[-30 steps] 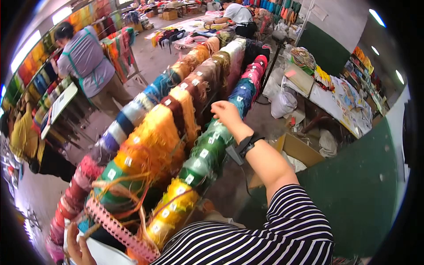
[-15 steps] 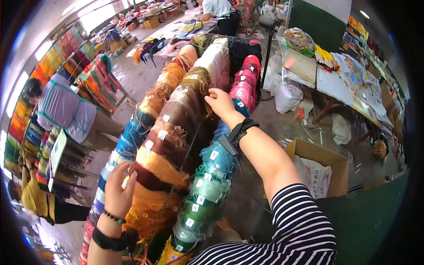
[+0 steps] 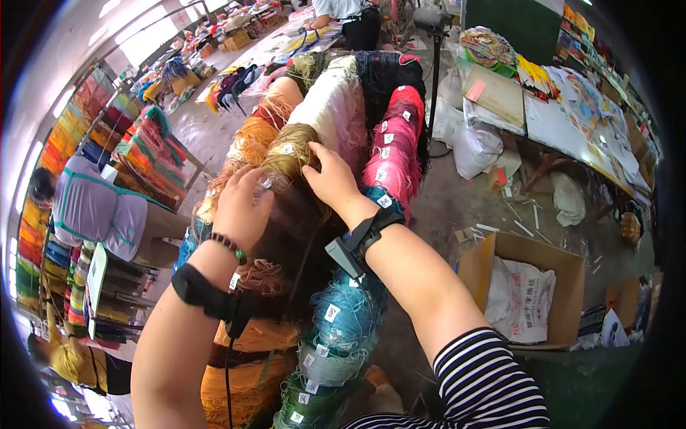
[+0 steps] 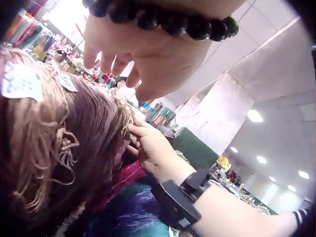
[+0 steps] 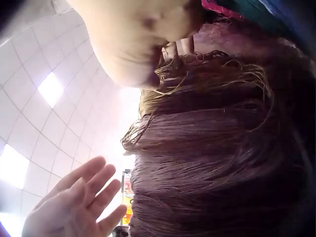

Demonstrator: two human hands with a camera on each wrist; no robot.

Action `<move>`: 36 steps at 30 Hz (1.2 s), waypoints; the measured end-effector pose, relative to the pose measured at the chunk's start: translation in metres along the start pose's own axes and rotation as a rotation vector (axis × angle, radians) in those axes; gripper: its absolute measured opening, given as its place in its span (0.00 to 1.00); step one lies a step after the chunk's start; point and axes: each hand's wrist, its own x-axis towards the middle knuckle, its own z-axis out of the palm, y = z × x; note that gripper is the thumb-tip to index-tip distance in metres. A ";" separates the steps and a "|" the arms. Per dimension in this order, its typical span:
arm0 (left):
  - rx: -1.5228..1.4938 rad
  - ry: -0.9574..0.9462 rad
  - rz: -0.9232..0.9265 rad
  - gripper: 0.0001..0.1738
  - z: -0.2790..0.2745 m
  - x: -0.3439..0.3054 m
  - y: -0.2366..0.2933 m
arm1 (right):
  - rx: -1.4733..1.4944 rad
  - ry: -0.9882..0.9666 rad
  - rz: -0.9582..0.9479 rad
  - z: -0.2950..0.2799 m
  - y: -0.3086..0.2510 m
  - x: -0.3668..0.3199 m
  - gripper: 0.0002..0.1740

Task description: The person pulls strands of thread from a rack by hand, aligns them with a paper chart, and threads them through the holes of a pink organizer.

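Olive-brown thread skeins (image 3: 289, 149) hang over the middle rail, a small white label on top. At their right side my right hand (image 3: 332, 179) grips strands with curled fingers; in the right wrist view its fingertips reach in among the olive threads (image 5: 212, 81). My left hand (image 3: 245, 207) hovers just left of them, over the brown skeins, its fingers extended and apart in the right wrist view. Mauve-brown skeins (image 4: 94, 111) lie below the left hand in the left wrist view. White skeins (image 3: 325, 107) hang just beyond the olive ones.
Parallel rows carry pink skeins (image 3: 393, 146) and teal skeins (image 3: 346, 311) on the right, orange ones (image 3: 254, 143) on the left. A cardboard box (image 3: 572, 286) stands on the floor at right, below a paper-covered table (image 3: 554, 139). Other people work at left and at the back.
My left hand has come up from the lower left to beside the olive skeins. The right hand has moved left, from above the teal skeins onto the olive ones. The view has shifted forward.
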 end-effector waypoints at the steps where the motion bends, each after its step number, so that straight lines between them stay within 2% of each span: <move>1: -0.013 0.000 -0.032 0.23 0.010 0.009 -0.006 | 0.007 -0.024 0.023 -0.001 0.001 -0.001 0.28; 2: -0.025 0.000 -0.063 0.23 0.017 0.018 -0.007 | -0.016 0.019 0.001 -0.001 -0.001 -0.003 0.24; 4: -0.047 -0.028 -0.130 0.24 0.025 0.035 -0.011 | 0.002 -0.033 -0.010 -0.006 -0.004 -0.004 0.21; 5: -0.043 -0.003 -0.072 0.24 0.031 0.044 -0.012 | 0.009 -0.056 -0.015 -0.008 -0.004 -0.005 0.19; 6: -0.040 0.021 -0.015 0.24 0.037 0.051 -0.011 | 0.045 0.014 -0.053 -0.005 -0.003 -0.006 0.14; 7: -0.037 0.043 0.042 0.24 0.044 0.055 -0.011 | 0.035 0.003 -0.075 -0.005 -0.001 -0.006 0.14; 10: 0.028 -0.094 0.062 0.25 0.056 0.065 0.008 | -0.030 -0.025 -0.127 -0.004 0.003 -0.003 0.12; 13: 0.129 -0.153 0.051 0.25 0.068 0.068 0.007 | 0.110 -0.062 0.039 -0.008 0.008 0.000 0.11; 14: 0.155 -0.152 0.067 0.26 0.066 0.066 0.010 | 0.176 0.057 0.040 -0.005 0.017 0.005 0.10; 15: 0.181 -0.154 0.080 0.26 0.065 0.063 0.012 | 0.171 0.097 0.131 -0.013 0.012 0.014 0.09; 17: 0.161 -0.148 0.102 0.27 0.064 0.060 0.012 | 0.194 0.150 0.101 -0.019 0.009 0.036 0.10; 20: 0.153 -0.134 0.116 0.27 0.064 0.061 0.007 | -0.042 0.043 0.056 -0.019 0.006 0.057 0.10; 23: 0.144 -0.131 0.102 0.28 0.063 0.062 0.008 | -0.096 0.020 0.094 -0.009 0.008 0.060 0.07; 27: 0.102 -0.115 0.109 0.29 0.063 0.060 0.006 | -0.149 0.088 0.043 -0.005 0.010 0.059 0.09; 28: 0.096 -0.113 0.103 0.29 0.063 0.061 0.005 | -0.179 0.053 0.056 -0.007 0.012 0.059 0.08; 32: 0.090 -0.107 0.104 0.29 0.062 0.060 0.004 | -0.031 0.045 0.021 -0.009 0.024 0.062 0.08; 35: 0.080 -0.108 0.091 0.29 0.062 0.061 0.003 | 0.300 -0.002 0.113 -0.008 0.045 0.070 0.08; 36: 0.075 -0.113 0.079 0.29 0.062 0.061 0.003 | 0.546 -0.051 0.134 -0.009 0.048 0.069 0.09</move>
